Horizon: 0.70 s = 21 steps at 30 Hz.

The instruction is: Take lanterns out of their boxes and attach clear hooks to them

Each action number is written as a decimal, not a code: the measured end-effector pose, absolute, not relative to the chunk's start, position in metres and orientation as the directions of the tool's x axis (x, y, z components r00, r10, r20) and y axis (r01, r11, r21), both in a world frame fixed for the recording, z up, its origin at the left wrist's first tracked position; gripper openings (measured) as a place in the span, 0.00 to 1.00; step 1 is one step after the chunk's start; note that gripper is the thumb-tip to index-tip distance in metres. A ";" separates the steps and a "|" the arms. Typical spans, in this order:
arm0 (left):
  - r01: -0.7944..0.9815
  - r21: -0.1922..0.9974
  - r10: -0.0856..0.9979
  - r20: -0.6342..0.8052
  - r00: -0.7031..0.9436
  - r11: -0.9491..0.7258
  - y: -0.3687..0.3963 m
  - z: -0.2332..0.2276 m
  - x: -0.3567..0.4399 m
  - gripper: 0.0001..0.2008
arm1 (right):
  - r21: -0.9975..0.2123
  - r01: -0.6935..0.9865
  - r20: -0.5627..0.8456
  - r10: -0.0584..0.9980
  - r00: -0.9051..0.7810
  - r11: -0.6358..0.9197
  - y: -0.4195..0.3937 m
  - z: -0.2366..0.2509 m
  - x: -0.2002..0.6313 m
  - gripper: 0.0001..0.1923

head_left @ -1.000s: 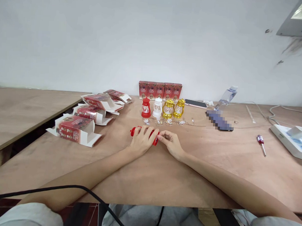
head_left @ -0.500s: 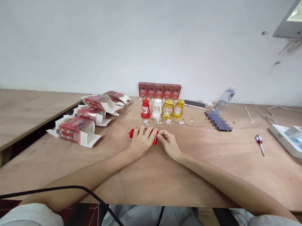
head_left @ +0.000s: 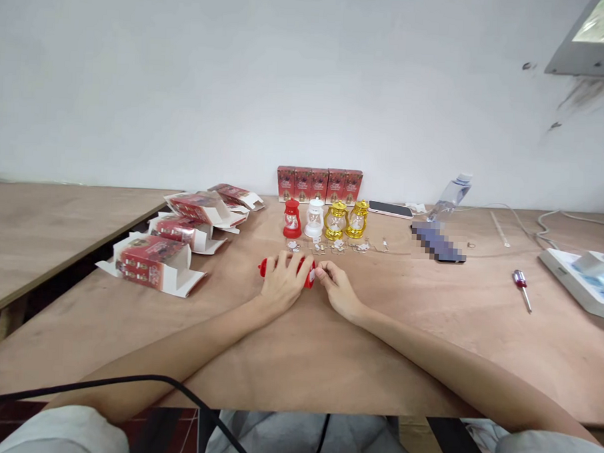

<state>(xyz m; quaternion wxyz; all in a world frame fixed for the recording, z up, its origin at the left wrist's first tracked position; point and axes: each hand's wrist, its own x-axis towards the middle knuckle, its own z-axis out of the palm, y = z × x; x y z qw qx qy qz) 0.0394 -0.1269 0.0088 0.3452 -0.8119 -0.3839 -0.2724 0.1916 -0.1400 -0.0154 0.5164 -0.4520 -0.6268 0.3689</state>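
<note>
A red toy lantern point(head_left: 310, 277) lies on its side on the wooden table, its top pointing left. My left hand point(head_left: 283, 282) is wrapped over its body and hides most of it. At the lantern's base end, the thumb and fingers of my right hand point(head_left: 343, 294) are pinched together. A small white patch shows at the base by those fingertips; whatever they pinch is too small to make out. Behind my hands stand an upright red lantern point(head_left: 292, 219), a white lantern point(head_left: 314, 219) and two gold lanterns point(head_left: 335, 221). Bent metal wire pieces point(head_left: 338, 248) lie in front of them.
Several closed red boxes point(head_left: 318, 184) line the wall. Opened boxes point(head_left: 153, 263) lie at left. To the right are a phone point(head_left: 390, 209), a pixelated dark object point(head_left: 437, 242), a tilted bottle point(head_left: 451, 196), a screwdriver point(head_left: 521, 288) and a power strip point(head_left: 577, 282). A black cable point(head_left: 140, 378) crosses in front.
A white patch now shows at the held lantern's base, beside my right fingertips. My left hand keeps its grip, and both hands have hardly moved.
</note>
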 end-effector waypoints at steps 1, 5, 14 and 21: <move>0.814 -0.344 0.440 0.709 0.552 -0.467 -0.126 0.008 0.039 0.11 | -0.927 0.196 0.317 0.947 -0.048 0.320 -0.140 -0.017 0.191 0.14; 0.819 -0.298 0.474 0.697 0.537 -0.490 -0.123 0.006 0.037 0.13 | -0.917 0.225 0.343 0.939 0.016 0.331 -0.132 -0.019 0.197 0.13; 0.754 -0.279 0.418 0.695 0.586 -0.595 -0.121 0.005 0.032 0.19 | -0.745 0.666 0.483 0.725 0.491 0.045 -0.069 -0.016 0.307 0.10; 0.726 -0.261 0.415 0.678 0.607 -0.636 -0.122 0.006 0.032 0.20 | -0.625 0.755 0.372 0.773 0.513 -0.200 -0.050 -0.026 0.337 0.13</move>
